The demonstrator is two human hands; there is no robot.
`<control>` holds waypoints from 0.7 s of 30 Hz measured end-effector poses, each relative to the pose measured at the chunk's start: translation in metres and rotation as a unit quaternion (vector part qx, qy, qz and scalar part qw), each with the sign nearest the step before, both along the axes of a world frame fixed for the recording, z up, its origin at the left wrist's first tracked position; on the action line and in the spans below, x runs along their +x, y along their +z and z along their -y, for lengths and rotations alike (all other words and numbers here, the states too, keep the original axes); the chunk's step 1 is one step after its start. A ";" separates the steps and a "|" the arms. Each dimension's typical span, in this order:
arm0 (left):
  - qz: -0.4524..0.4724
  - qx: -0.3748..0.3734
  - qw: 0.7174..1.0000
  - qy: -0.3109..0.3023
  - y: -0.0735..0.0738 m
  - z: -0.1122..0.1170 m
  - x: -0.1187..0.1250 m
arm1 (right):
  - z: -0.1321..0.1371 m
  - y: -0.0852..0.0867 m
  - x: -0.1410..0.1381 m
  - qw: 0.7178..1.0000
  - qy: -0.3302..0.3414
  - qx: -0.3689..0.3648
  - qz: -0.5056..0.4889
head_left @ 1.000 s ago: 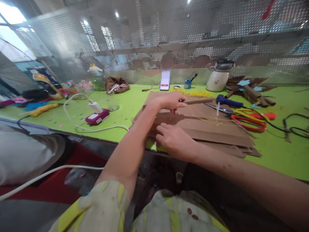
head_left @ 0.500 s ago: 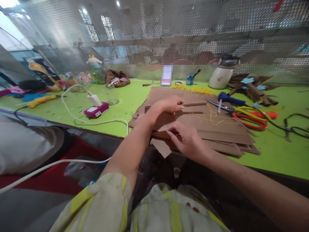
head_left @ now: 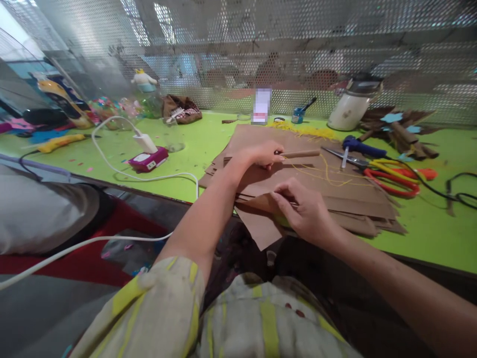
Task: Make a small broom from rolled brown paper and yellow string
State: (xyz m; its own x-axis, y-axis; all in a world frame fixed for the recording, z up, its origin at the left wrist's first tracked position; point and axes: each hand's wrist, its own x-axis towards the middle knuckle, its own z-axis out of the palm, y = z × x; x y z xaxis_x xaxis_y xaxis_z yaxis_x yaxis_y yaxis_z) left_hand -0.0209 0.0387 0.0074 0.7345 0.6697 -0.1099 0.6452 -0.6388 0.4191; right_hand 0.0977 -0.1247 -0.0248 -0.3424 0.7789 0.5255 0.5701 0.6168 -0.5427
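My left hand (head_left: pixel 265 153) is closed around one end of a thin rolled brown paper tube (head_left: pixel 303 153), above a stack of brown paper sheets (head_left: pixel 357 196). Thin yellow strands (head_left: pixel 328 175) trail across the stack near the tube. At the stack's front edge, my right hand (head_left: pixel 307 206) pinches the edge of a brown paper sheet (head_left: pixel 263 203) between thumb and fingers, raising it a little. Below it, a pale brown paper corner (head_left: pixel 259 228) juts past the table edge.
Scissors (head_left: pixel 391 181) and a blue-handled glue gun (head_left: pixel 363 146) lie right of the stack. Behind stand a phone (head_left: pixel 261 105), a blue jar (head_left: pixel 298 115) and a white jug (head_left: pixel 350 107). A white cable (head_left: pixel 164 176) runs from a purple adapter (head_left: pixel 148 160) at left.
My right hand has shifted slightly right with the pinched paper edge, and more of the pale corner shows below. My left hand stays on the tube. The view has tilted slightly.
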 end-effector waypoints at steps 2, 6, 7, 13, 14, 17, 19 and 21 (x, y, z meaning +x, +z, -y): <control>-0.010 0.021 1.000 -0.001 -0.002 0.000 0.001 | 0.003 0.006 0.002 0.999 0.025 -0.025 0.016; -0.016 0.133 0.991 -0.007 -0.008 0.004 0.005 | 0.014 0.012 0.005 0.990 0.101 -0.025 0.095; -0.016 0.158 0.987 -0.007 -0.009 0.005 0.006 | 0.016 0.011 0.005 0.987 0.113 -0.008 0.115; -0.032 0.193 0.981 0.008 -0.015 0.012 0.009 | 0.025 -0.009 0.007 0.978 0.123 0.062 0.155; -0.035 0.194 0.980 0.012 -0.016 0.012 0.010 | 0.026 -0.011 0.008 0.979 0.118 0.067 0.150; -0.038 0.195 0.980 0.018 -0.019 0.011 0.010 | 0.032 -0.012 0.012 0.985 0.090 0.075 0.124; -0.037 0.194 0.980 0.015 -0.020 0.010 0.011 | 0.036 -0.010 0.014 0.989 0.069 0.080 0.099; -0.039 0.195 0.980 0.013 -0.020 0.010 0.011 | 0.039 -0.009 0.015 0.991 0.064 0.078 0.089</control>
